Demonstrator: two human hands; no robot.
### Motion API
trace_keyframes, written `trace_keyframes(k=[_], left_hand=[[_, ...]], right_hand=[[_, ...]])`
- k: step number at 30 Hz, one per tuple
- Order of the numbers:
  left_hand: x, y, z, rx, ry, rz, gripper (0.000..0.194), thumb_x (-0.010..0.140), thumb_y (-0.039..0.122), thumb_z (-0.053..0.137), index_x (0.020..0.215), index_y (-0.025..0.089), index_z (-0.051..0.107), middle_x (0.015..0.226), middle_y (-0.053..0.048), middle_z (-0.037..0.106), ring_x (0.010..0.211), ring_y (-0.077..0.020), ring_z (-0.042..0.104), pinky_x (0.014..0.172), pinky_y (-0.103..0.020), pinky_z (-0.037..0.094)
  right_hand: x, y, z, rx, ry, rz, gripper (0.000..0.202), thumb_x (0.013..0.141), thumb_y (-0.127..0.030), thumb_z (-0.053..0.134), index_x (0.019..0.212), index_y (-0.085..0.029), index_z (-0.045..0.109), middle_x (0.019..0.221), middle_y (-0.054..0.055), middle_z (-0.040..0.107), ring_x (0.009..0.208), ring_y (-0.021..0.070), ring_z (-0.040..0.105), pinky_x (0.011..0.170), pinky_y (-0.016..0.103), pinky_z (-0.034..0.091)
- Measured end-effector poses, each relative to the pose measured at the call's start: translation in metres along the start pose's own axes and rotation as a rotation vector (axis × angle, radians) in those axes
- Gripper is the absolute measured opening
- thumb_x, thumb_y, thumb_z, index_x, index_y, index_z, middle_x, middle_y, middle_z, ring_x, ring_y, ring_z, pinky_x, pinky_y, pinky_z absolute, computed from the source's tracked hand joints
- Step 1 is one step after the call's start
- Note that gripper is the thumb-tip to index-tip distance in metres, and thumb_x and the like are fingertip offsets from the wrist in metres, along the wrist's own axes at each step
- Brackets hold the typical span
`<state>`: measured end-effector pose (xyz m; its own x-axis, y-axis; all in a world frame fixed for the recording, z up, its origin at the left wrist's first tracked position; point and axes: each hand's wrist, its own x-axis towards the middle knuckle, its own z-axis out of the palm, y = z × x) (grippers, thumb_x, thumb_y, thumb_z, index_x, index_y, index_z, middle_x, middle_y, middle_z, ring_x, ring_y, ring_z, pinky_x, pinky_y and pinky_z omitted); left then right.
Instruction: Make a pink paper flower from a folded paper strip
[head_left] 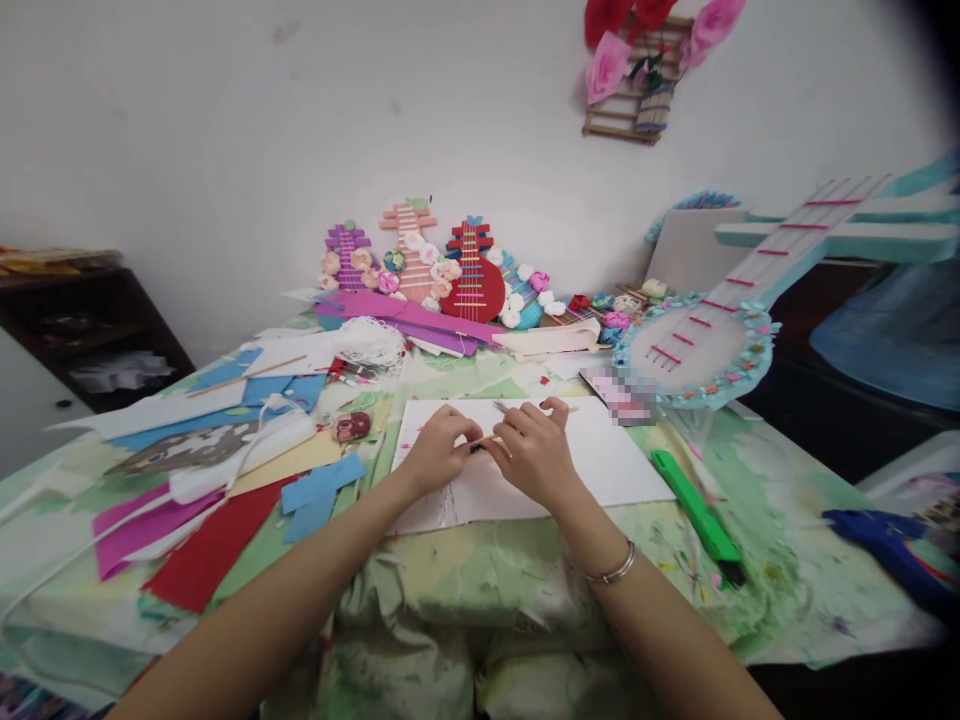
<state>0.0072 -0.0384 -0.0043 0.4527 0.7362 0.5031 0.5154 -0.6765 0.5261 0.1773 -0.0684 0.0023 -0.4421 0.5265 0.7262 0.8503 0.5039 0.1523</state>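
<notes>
Both hands meet over a white board lying on the table in front of me. My left hand is closed in a pinch at a small dark piece, too small to name. The fingers of my right hand are wrapped round a thin wooden stick, which runs toward the left fingertips. A grey pointed tip sticks out above the right fingers; its kind is unclear. Small pink marks or bits lie at the board's left side. A silver bracelet circles the right wrist.
A green utility knife lies right of the board, a blue glue gun farther right. Coloured sheets, a red computer mouse-like item and white string lie left. Several craft lutes stand behind; a large one leans right.
</notes>
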Motion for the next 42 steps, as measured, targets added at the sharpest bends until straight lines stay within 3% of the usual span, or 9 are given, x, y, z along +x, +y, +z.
trace_keyframes(k=[6,10,14,18,25,31,35,38,42], left_hand=[[0.0,0.001,-0.003,-0.046,0.004,-0.072,0.008,0.068,0.011,0.058,0.066,0.018,0.062,0.072,-0.003,0.064,0.077,-0.0192,0.053,0.071,-0.031,0.04],[0.002,0.001,-0.006,-0.13,0.025,-0.161,0.006,0.064,0.014,0.061,0.067,0.017,0.065,0.071,-0.003,0.065,0.075,-0.0185,0.054,0.067,-0.028,0.038],[0.004,-0.003,-0.009,-0.415,0.001,-0.348,0.005,0.058,0.018,0.067,0.062,0.014,0.066,0.059,-0.001,0.063,0.055,-0.0131,0.05,0.055,-0.025,0.034],[0.005,-0.007,-0.008,-0.776,0.03,-0.54,0.011,0.049,0.014,0.072,0.058,0.013,0.066,0.054,0.0,0.062,0.05,-0.0115,0.05,0.053,-0.024,0.035],[0.005,-0.009,-0.005,-1.18,-0.062,-0.587,0.018,0.045,0.01,0.077,0.06,0.012,0.067,0.061,-0.004,0.066,0.062,-0.0155,0.06,0.065,-0.028,0.043],[0.004,-0.01,-0.006,-1.235,-0.102,-0.567,0.016,0.048,0.011,0.077,0.059,0.011,0.066,0.059,-0.004,0.065,0.058,-0.0141,0.059,0.062,-0.026,0.043],[0.004,-0.012,-0.004,-1.238,-0.051,-0.598,0.017,0.047,0.01,0.077,0.06,0.011,0.067,0.059,-0.003,0.066,0.059,-0.0129,0.059,0.063,-0.025,0.043],[0.005,-0.013,-0.002,-1.228,-0.016,-0.61,0.017,0.047,0.01,0.076,0.062,0.012,0.068,0.063,-0.005,0.066,0.063,-0.0139,0.059,0.063,-0.025,0.043],[0.005,-0.014,0.001,-1.219,0.005,-0.632,0.017,0.048,0.01,0.076,0.063,0.012,0.068,0.061,-0.003,0.064,0.059,-0.0117,0.057,0.059,-0.023,0.041]], right_hand=[[0.001,-0.001,-0.001,0.005,0.012,-0.014,0.022,0.086,-0.026,0.046,0.068,-0.018,0.058,0.07,0.002,0.057,0.076,0.0158,0.046,0.087,0.04,0.02],[0.002,-0.003,-0.007,0.078,0.154,-0.019,0.011,0.083,-0.023,0.049,0.084,-0.021,0.06,0.091,0.005,0.06,0.093,0.0202,0.048,0.091,0.043,0.021],[0.002,0.001,-0.014,0.192,0.383,0.226,0.025,0.08,-0.026,0.053,0.104,-0.021,0.056,0.113,0.012,0.049,0.108,0.027,0.043,0.092,0.044,0.028],[0.003,0.013,-0.012,0.383,0.429,0.456,0.026,0.081,-0.028,0.049,0.105,-0.019,0.052,0.114,0.014,0.049,0.11,0.0267,0.044,0.092,0.043,0.032],[0.005,0.018,0.004,1.092,0.026,0.669,0.029,0.083,-0.042,0.046,0.099,-0.02,0.056,0.102,0.006,0.06,0.095,0.0193,0.055,0.082,0.034,0.043],[0.004,0.007,0.006,1.368,-0.23,0.658,0.038,0.073,-0.039,0.062,0.105,-0.022,0.052,0.087,0.002,0.061,0.08,0.0163,0.059,0.075,0.032,0.047],[0.005,0.007,0.008,1.158,-0.001,0.636,0.05,0.064,-0.032,0.069,0.108,-0.023,0.046,0.11,0.007,0.053,0.093,0.0174,0.054,0.075,0.031,0.047],[0.005,0.005,0.004,0.833,0.169,0.49,0.036,0.068,-0.028,0.066,0.099,-0.021,0.049,0.112,0.009,0.05,0.104,0.0203,0.048,0.079,0.033,0.045],[0.004,-0.004,-0.002,0.474,0.128,0.252,0.007,0.076,-0.027,0.06,0.079,-0.02,0.06,0.11,0.009,0.051,0.109,0.0227,0.043,0.086,0.037,0.038]])
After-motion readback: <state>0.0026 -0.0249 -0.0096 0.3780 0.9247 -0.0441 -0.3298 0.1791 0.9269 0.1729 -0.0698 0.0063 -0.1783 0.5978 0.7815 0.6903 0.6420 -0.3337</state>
